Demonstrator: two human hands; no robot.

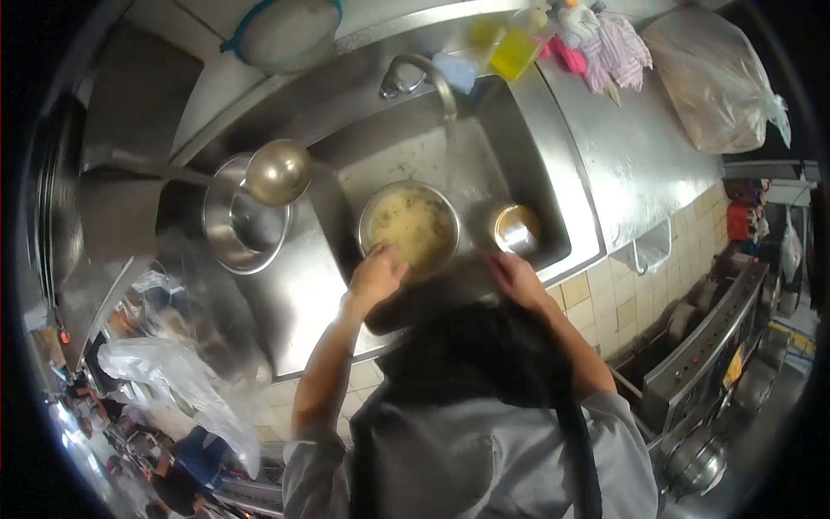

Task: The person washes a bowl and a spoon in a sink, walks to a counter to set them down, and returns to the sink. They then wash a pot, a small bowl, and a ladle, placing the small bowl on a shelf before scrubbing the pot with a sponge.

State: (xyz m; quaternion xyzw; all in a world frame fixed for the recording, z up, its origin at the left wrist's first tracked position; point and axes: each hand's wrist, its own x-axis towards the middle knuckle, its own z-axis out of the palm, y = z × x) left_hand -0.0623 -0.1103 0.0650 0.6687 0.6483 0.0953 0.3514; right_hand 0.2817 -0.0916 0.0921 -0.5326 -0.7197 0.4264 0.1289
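Note:
Inside the sink basin, a round metal bowl (452, 251) holds cloudy yellowish liquid with dark bits scattered across it. My left hand (380, 272) is closed on the bowl's near-left rim. At the front right of the basin, my right hand (516, 277) is slightly blurred, its fingertips right by a small round metal container (516, 229) that shines brightly; I cannot tell whether it grips it. Water appears to run from the curved faucet (448, 102) down behind the bowl. Dark specks lie on the sink floor (367, 177).
Left of the basin, a large steel bowl (216, 229) has a round metal bowl (278, 173) overlapping its rim. A teal-rimmed strainer (290, 35) sits at the back. Yellow liquid (516, 54), cloths (616, 52) and a tied plastic bag (713, 78) line the back right.

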